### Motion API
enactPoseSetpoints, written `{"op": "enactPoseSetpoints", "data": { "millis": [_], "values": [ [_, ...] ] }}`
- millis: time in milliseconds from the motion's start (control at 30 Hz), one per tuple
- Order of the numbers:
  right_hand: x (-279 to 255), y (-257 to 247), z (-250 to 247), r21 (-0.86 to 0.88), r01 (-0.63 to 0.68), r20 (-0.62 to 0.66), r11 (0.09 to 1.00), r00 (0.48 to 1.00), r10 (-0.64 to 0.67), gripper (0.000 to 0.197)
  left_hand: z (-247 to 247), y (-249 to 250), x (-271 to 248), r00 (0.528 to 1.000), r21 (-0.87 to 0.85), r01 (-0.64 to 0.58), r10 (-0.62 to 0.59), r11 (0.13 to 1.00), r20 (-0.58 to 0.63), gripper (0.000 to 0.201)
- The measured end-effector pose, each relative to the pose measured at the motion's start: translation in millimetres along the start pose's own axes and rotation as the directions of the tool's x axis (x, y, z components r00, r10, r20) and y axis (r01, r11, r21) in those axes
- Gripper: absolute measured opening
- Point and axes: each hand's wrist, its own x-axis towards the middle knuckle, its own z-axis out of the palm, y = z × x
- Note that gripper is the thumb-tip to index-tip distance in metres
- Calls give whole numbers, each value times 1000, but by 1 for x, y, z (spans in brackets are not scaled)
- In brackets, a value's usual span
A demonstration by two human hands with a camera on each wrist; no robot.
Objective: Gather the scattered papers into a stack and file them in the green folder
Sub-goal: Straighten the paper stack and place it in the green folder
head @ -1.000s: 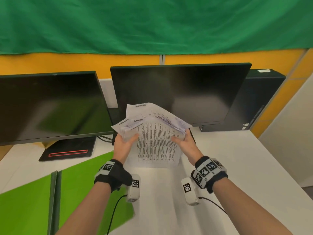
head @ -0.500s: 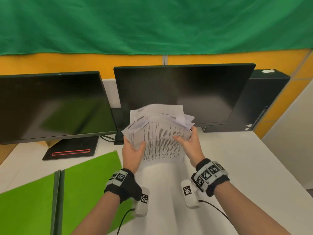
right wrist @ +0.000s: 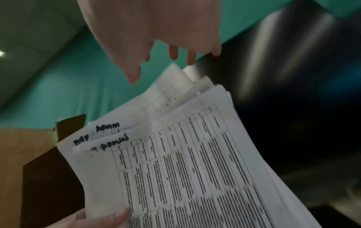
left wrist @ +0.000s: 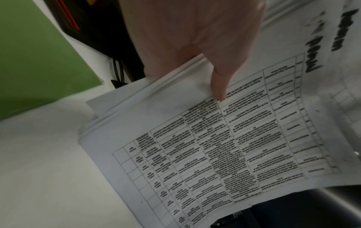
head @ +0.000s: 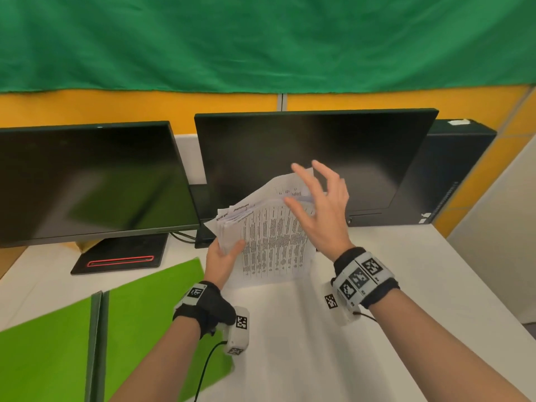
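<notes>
The green folder (head: 150, 303) is lying open on the desk (head: 290, 343), nearest us and just left of the papers (head: 272, 242). The sheaf is standing on its lower edge on the desk, ragged at the top, sheets fanning out of line. Only the left hand (head: 222, 261) is gripping it, thumb pinching the left edge against fingers hidden behind, so the loose sheets could be sliding out or flopping backward toward the monitor (head: 304, 158) behind. Beyond, the right hand (head: 322, 210) is hovering at the papers' upper right corner, fingers (right wrist: 173, 53) spread wide and holding nothing; whether they're brushing the top edge, I cannot tell.
</notes>
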Motion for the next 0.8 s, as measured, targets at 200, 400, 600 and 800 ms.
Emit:
{"op": "enactPoseSetpoints", "data": {
  "millis": [200, 400, 600, 800],
  "values": [
    [33, 1, 8, -265, 190, 119, 945, 979, -163, 17, -10, 1, 1, 997, 3, 25, -25, 1000, 67, 35],
    [30, 12, 2, 31, -138, 172, 990, 976, 130, 19, -11, 4, 2, 996, 24, 9, -11, 1000, 91, 32],
    [21, 30, -1, 44, -331, 175, 942, 931, 319, 20, -8, 9, 3, 992, 101, -73, 61, 992, 114, 24],
    [29, 21, -16, -220, -203, 393, 954, 877, 277, 47, -12, 24, 6, 996, 222, -90, 84, 971, 35, 24]
  ]
}}
